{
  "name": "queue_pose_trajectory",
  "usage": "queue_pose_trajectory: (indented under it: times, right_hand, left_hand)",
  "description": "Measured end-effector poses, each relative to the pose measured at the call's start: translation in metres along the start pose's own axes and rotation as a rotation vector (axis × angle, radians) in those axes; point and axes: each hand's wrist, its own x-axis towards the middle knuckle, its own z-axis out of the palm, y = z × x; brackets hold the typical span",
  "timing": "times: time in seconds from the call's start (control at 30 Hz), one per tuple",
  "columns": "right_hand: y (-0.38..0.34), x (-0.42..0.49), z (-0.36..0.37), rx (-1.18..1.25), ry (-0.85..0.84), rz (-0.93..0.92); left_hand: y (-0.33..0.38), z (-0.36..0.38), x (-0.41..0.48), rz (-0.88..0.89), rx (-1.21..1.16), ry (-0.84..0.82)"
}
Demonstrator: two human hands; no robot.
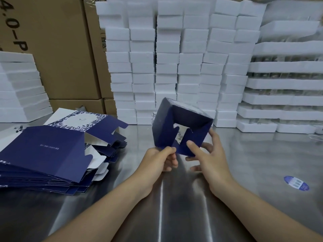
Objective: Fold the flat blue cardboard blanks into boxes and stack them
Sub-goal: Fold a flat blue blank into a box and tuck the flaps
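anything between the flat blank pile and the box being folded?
Nothing. In the head view, only bare steel table shows between the pile of flat blanks and the half-folded box.

- The pile of flat blanks (49, 154) runs off the left edge.
- We cannot read the top blank's tiny print.
- The round sticker (296, 183) has blurred print.
- The box (180, 126) partly hides fingers of the right hand (212, 154).
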Motion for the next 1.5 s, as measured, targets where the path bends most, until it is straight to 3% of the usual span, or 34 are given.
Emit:
queue_pose_trajectory:
  times: [0.2,0.37,0.43,0.53,0.6,0.73,0.8,1.03,1.2,1.5]
  right_hand:
    - [0.008,0.002,-0.002,-0.11,0.057,-0.105]
    - [0.013,0.005,-0.002,-0.101,0.021,-0.039]
    - [0.016,0.006,-0.001,-0.121,0.049,-0.026]
    - [0.023,0.012,-0.005,-0.222,0.113,-0.046]
    - [0.026,0.015,-0.006,-0.287,0.073,-0.033]
    - [0.027,0.013,-0.003,-0.345,-0.165,0.023]
    - [0.026,0.013,-0.003,-0.338,-0.224,0.031]
    - [0.014,0.004,0.001,-0.279,-0.119,-0.096]
    - [0.011,0.003,-0.001,-0.281,0.11,-0.264]
    - [0.014,0.005,-0.001,-0.263,0.018,-0.2]
  left_hand:
    - [-0.005,-0.002,0.011,-0.052,0.05,0.179]
    - [-0.002,0.0,0.006,-0.039,0.041,0.173]
    - [-0.002,0.001,0.0,0.088,0.102,0.291]
    - [0.0,-0.003,-0.008,0.44,0.246,0.503]
    - [0.001,-0.005,-0.008,0.508,0.293,0.582]
    - [-0.005,-0.011,0.002,0.22,0.236,0.355]
    - [-0.009,-0.01,0.005,0.202,0.283,0.297]
    - [-0.011,-0.012,0.005,0.372,0.225,0.433]
    - [-0.004,-0.003,-0.006,0.509,0.316,0.429]
    - [-0.01,-0.009,0.007,0.338,0.229,0.367]
